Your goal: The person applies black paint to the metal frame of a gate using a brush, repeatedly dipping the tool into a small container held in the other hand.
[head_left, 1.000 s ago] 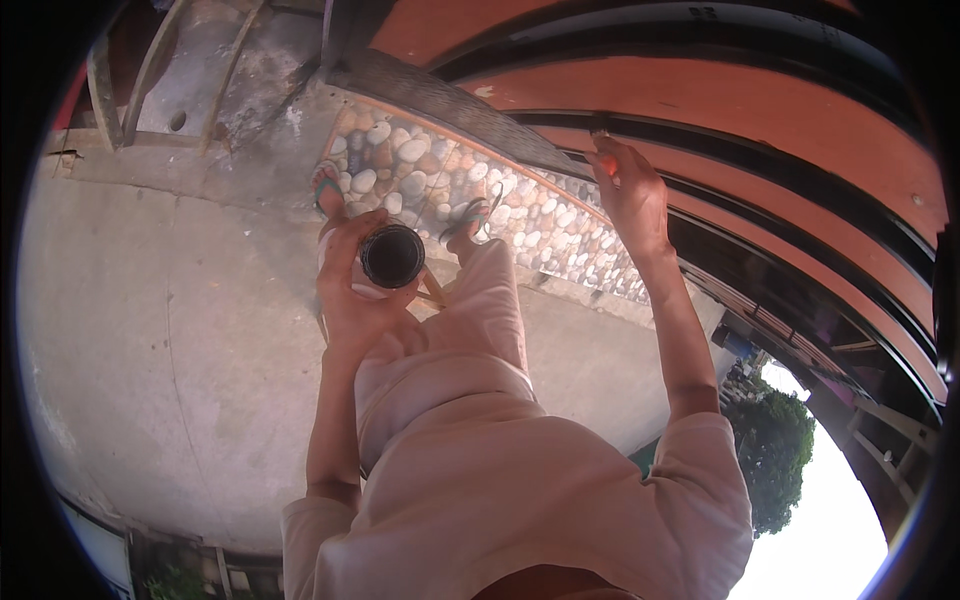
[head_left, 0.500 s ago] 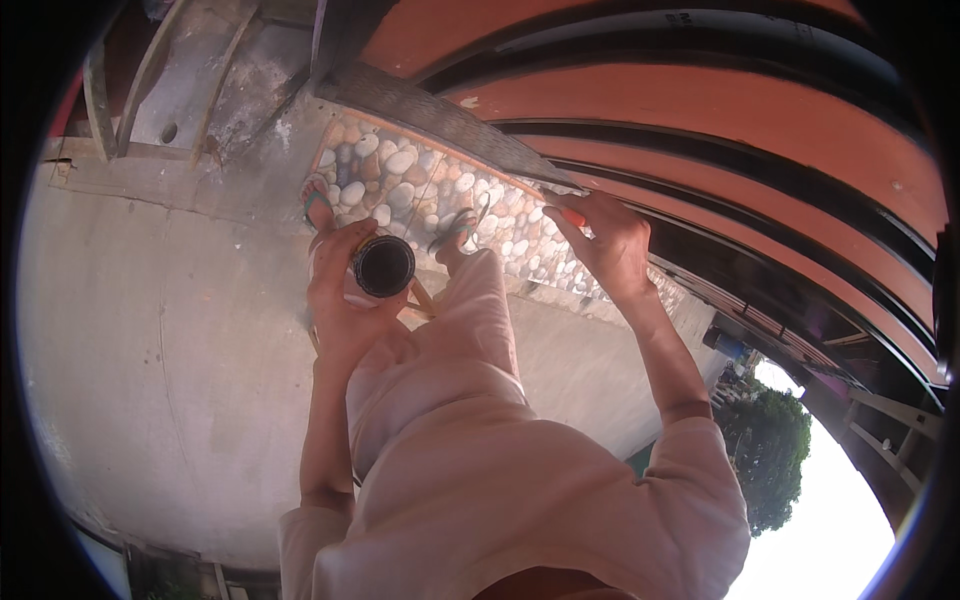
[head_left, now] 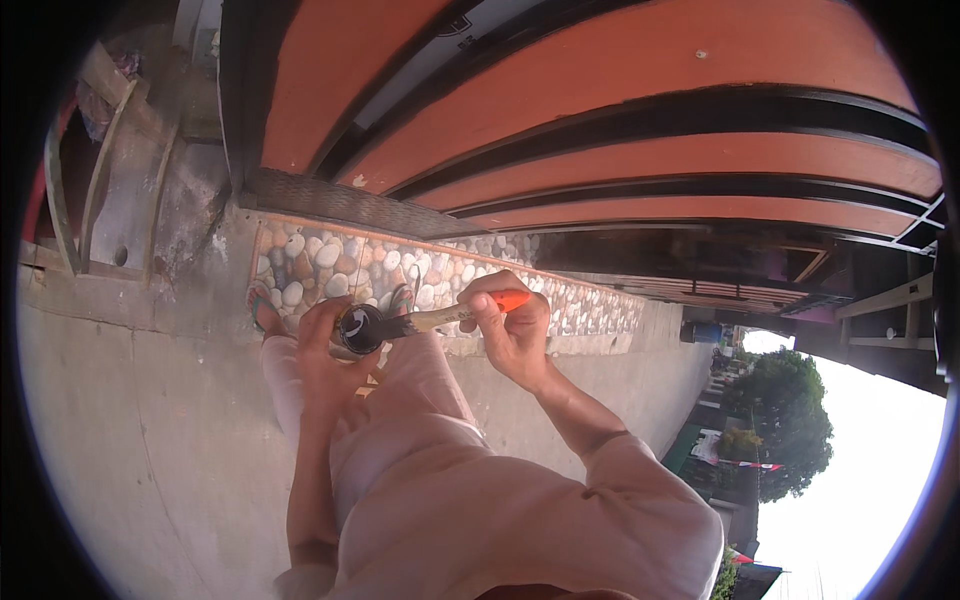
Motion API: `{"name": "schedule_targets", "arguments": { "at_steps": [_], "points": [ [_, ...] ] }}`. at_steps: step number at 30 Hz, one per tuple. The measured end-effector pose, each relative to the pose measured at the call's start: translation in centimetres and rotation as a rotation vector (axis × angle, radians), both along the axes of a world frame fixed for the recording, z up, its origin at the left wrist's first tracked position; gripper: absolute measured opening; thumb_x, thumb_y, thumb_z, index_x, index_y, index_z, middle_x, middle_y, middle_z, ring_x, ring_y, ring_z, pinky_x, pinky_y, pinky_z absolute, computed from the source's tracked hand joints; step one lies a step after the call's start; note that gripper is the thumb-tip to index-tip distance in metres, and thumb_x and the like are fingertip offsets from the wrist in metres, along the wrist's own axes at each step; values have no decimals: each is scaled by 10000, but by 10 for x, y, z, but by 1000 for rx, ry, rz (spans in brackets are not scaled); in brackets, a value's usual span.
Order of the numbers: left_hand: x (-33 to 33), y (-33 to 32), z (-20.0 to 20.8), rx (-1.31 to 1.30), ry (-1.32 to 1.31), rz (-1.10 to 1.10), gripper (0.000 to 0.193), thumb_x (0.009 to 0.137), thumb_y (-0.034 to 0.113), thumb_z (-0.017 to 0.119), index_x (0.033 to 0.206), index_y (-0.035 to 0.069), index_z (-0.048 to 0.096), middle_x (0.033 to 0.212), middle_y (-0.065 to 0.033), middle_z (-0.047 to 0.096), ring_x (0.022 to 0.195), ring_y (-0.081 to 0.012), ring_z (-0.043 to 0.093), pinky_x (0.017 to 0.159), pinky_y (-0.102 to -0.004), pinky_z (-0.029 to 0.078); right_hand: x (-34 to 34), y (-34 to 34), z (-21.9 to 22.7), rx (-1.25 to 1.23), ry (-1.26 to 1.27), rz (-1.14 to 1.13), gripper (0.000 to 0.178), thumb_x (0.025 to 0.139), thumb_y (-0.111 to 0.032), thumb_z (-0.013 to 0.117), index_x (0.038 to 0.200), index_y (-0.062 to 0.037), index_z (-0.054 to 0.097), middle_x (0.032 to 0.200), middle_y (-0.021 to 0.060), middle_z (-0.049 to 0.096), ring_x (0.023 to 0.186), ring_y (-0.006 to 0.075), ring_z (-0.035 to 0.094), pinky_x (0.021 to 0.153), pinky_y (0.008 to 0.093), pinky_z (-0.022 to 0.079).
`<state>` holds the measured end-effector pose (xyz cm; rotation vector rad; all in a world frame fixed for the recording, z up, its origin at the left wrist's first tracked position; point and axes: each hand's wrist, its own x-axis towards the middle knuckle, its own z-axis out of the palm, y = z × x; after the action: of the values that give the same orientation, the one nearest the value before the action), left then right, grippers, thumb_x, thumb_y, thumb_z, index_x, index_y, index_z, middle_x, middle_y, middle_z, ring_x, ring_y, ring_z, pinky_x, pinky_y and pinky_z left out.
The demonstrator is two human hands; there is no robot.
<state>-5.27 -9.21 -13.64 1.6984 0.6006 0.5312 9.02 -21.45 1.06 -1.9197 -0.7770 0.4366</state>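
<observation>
My left hand [head_left: 326, 358] is wrapped round a small round can [head_left: 352, 331] with dark paint in it, its open top facing up toward me. In my right hand [head_left: 517, 338] is a paintbrush [head_left: 440, 318] with an orange handle, gripped between thumb and fingers. The brush points left, and its dark bristles [head_left: 396, 328] reach the can's right rim. Whether the tip touches the paint or only the rim, I cannot tell. Part of the can's side is hidden by my left fingers.
Ahead stands an orange wall [head_left: 600, 150] with black bands. A pebble-patterned strip [head_left: 330, 255] runs along its foot, with my sandalled feet at its edge. Concrete ground [head_left: 150, 420] spreads left. Wooden boards [head_left: 110, 180] lean at far left; a tree [head_left: 785, 425] stands at right.
My right hand has come left from beside the wall, bringing the brush to the can. The can has tipped slightly and moved lower left in the view, which has turned toward the right.
</observation>
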Motion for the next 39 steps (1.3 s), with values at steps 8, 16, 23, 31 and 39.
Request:
{"name": "schedule_targets", "arguments": {
  "at_steps": [8,16,23,31,39],
  "points": [
    [15,-18,40,35,-17,-19,622,586,120,850,1153,30,611,1140,-113,624,1077,-269,591,915,-366,480,-9,-14,2,-50,-482,196,101,849,-114,728,866,-46,656,757,72,686,621,221,644,580,318,504],
    [14,-39,53,121,-67,-25,590,554,138,849,1103,42,658,1079,-91,651,1030,-276,614,902,-380,489,-20,-35,1,49,-582,248,108,807,-105,759,857,-67,670,744,53,679,606,212,638,576,319,488],
    [14,-55,66,143,-119,-39,597,548,143,858,1100,30,662,1068,-105,657,1019,-286,624,886,-386,497,-26,-59,12,47,-445,169,106,804,-82,762,850,-44,675,758,67,685,633,217,657,572,309,499],
    [16,-74,74,219,-100,-40,586,593,190,871,1117,31,661,1074,-96,668,1004,-260,656,877,-352,517,-23,-88,22,81,-342,83,105,856,-113,731,875,-27,675,758,77,680,646,165,660,580,274,498],
    [20,-86,76,105,-112,-78,582,607,177,882,1118,8,659,1070,-89,668,1017,-195,649,888,-314,493,-7,-131,22,182,32,-38,166,950,-163,632,949,1,656,815,41,673,745,97,646,652,245,504]
  ]
}}
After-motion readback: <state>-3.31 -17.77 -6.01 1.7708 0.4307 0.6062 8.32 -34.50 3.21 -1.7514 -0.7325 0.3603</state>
